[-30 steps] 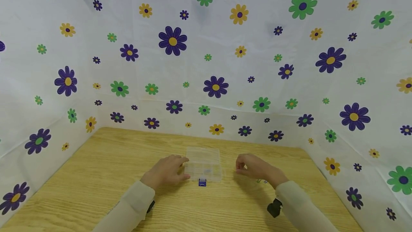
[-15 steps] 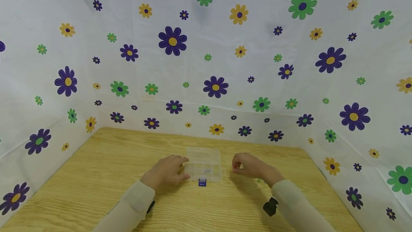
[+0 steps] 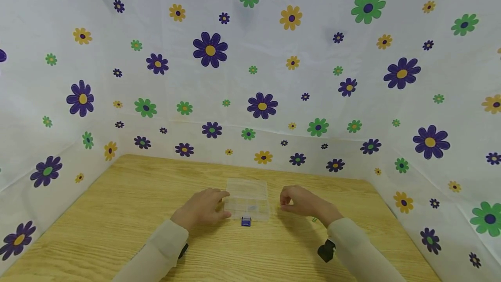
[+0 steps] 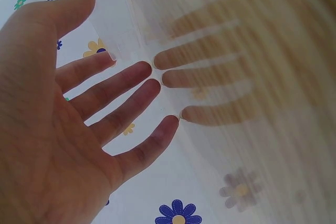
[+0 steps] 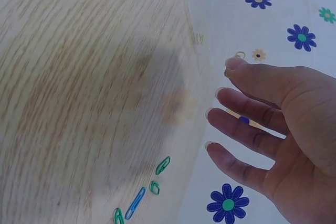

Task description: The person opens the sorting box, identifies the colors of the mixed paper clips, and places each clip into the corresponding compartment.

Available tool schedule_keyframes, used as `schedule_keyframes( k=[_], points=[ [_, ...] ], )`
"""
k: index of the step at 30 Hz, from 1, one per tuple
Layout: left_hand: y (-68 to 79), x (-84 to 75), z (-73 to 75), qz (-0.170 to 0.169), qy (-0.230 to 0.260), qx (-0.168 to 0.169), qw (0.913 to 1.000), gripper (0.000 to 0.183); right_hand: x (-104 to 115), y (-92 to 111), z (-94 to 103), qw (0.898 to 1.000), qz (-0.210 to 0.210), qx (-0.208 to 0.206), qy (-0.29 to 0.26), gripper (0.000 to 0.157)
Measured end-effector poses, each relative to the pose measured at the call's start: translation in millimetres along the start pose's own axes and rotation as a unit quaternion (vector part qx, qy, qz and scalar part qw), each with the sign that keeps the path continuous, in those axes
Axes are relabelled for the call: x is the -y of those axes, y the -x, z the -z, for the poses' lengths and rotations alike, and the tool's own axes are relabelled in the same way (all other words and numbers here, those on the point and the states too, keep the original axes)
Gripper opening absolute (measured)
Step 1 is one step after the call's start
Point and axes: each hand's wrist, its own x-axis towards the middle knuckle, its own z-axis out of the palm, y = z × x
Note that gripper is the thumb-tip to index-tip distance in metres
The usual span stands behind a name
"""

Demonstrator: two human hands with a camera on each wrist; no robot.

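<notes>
Clear box (image 3: 236,207): lay on the desk (image 3: 156,199) between the hands, its lid (image 3: 247,187) folded back, presumably for access from above.
Left hand (image 3: 204,207): fingers were spread at the box's left edge, probably for steadying; contact could not be told.
Right hand (image 3: 304,200): fingers pinched a yellowish clip (image 5: 240,54) by its edge, likely for easy release.
Loose clips: green clips (image 5: 163,166) and a blue clip (image 5: 135,203) lay nearby.
</notes>
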Motion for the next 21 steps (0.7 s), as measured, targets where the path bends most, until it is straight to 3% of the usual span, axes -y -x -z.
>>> schedule_keyframes(
  k=[21],
  points=[
    [-0.9, 0.1, -1.2, 0.003, 0.007, 0.001, 1.0000, 0.061, 14, -15, 1.8, 1.000, 0.006, 0.008, 0.019, 0.010]
  ],
)
